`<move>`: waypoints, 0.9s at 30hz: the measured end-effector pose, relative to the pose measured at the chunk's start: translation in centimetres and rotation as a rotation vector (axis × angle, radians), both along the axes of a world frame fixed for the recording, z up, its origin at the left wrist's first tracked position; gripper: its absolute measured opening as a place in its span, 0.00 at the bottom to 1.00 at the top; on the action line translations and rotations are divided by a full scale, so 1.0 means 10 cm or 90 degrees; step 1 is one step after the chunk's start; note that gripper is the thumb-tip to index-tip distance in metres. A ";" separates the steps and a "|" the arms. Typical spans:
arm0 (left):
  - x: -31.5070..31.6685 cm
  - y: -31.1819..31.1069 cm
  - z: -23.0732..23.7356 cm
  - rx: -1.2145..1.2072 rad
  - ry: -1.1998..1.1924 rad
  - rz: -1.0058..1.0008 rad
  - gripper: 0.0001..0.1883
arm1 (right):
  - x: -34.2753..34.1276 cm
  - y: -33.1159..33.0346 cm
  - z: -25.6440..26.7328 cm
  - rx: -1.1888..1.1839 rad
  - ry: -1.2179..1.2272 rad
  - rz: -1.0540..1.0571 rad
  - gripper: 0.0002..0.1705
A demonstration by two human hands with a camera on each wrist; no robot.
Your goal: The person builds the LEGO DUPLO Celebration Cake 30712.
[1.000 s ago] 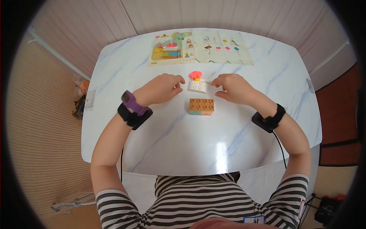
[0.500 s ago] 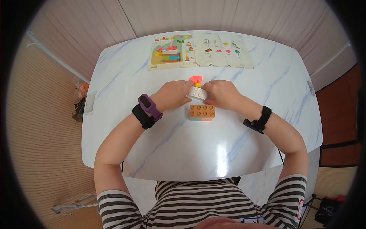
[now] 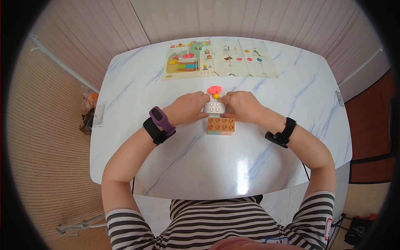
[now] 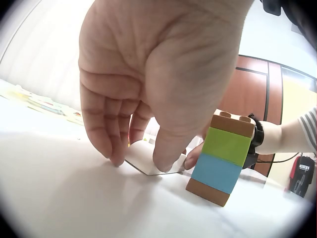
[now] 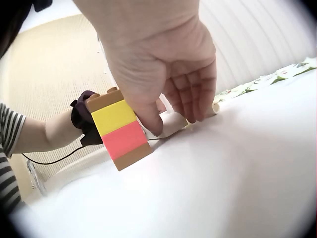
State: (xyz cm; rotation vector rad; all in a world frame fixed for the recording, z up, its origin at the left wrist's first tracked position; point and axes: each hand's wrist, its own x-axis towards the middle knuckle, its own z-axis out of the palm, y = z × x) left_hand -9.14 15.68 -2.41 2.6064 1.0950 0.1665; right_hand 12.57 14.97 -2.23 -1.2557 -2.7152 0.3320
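Note:
A white curved-end toy brick [image 3: 215, 107] with studs on top lies on the table between both hands. My left hand [image 3: 188, 108] grips its left end, thumb [image 4: 166, 151] on the near side and fingers on the far side. From the right, my right hand [image 3: 243, 107] holds the other end the same way. Just nearer the body stands a brick stack [image 3: 221, 125], brown at top and bottom, with green and blue on one end [image 4: 221, 157] and yellow and pink on the other [image 5: 119, 128]. Beyond the white brick are a pink piece [image 3: 214, 90] and a yellow piece [image 3: 216, 96].
A creased instruction sheet [image 3: 241, 58] with brick pictures lies along the far part of the marbled white table [image 3: 137, 83]. A pale round-ended piece [image 5: 216, 108] shows beside the right fingertips. Black straps [image 3: 287, 132] sit on both wrists.
Both hands, apart from the white brick a second ago, have come in and taken hold of its ends. The brick now sits straighter, nearer the stack and farther from the pink piece.

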 end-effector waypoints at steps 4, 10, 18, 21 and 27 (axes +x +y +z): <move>0.00 0.00 0.21 0.006 -0.041 0.010 0.16 | 0.06 0.06 0.14 0.029 0.074 0.006 0.19; 0.00 -0.10 0.57 -0.003 -0.104 0.005 0.16 | 0.13 -0.08 0.53 -0.063 0.184 -0.049 0.19; 0.03 -0.34 0.62 -0.087 -0.127 -0.045 0.15 | 0.20 -0.35 0.56 -0.161 0.207 -0.022 0.16; 0.04 -0.38 0.59 -0.079 -0.089 -0.058 0.15 | 0.19 -0.38 0.54 -0.148 0.168 -0.013 0.15; 0.04 -0.45 0.59 -0.042 -0.055 -0.070 0.17 | 0.17 -0.43 0.52 -0.141 0.156 -0.006 0.15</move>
